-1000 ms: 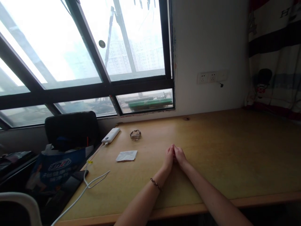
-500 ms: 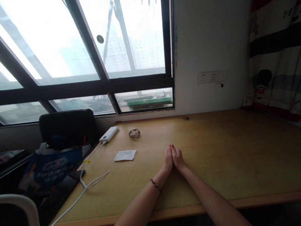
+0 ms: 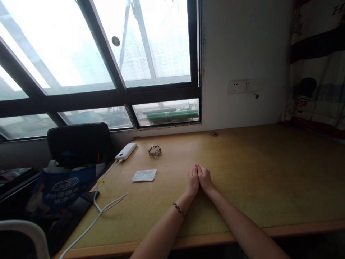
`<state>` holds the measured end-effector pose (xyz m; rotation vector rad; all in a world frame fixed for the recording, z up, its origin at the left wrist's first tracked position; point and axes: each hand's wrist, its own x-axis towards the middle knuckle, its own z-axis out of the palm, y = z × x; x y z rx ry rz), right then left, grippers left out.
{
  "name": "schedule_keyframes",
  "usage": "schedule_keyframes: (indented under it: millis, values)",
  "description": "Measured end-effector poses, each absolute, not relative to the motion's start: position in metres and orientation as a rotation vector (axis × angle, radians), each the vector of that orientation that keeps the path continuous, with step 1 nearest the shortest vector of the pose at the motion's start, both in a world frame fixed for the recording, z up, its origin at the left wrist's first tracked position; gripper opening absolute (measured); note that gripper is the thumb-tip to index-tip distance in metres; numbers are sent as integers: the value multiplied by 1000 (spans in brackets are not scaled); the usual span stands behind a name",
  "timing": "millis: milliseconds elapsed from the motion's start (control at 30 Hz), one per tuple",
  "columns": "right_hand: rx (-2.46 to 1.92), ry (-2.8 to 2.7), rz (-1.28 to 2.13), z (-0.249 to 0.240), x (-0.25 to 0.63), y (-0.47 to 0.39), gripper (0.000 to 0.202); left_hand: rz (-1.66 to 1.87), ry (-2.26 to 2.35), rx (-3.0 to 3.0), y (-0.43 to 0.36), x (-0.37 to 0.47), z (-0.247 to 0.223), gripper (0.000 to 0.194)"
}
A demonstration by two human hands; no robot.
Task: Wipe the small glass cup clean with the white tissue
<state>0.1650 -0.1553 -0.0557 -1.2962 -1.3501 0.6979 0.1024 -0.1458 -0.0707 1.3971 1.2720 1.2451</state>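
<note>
My left hand [image 3: 193, 182] and my right hand [image 3: 205, 179] rest together on the wooden table [image 3: 242, 162], palms and fingertips touching. The fingers of each hand are pressed together, and no object shows between them. A braided bracelet [image 3: 179, 209] circles my left wrist. To the left of my hands lies a folded white tissue [image 3: 144, 175]. Behind the tissue stands a woven metal ring-shaped piece [image 3: 155, 152].
At the table's left edge lies a white power bank [image 3: 126, 151] with a white cable [image 3: 100, 212] plugged in. Left of the table are a black chair [image 3: 78, 142] and a blue bag [image 3: 64, 187]. A wall with sockets [image 3: 241, 86] rises behind.
The view has shifted slightly. Both hands stay pressed together, with the fingers of my right hand a little more bent over.
</note>
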Motion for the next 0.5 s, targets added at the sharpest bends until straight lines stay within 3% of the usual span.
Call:
schedule_keyframes:
  millis: [167, 500]
  values:
    - [-1374, -1366, 596, -60, 166, -152, 33, 1421, 1235, 1341, -148, 105, -68, 30]
    - [-1375, -1345, 558, -58, 166, -153, 28, 1388, 1246, 1404, -150, 104, -60, 28]
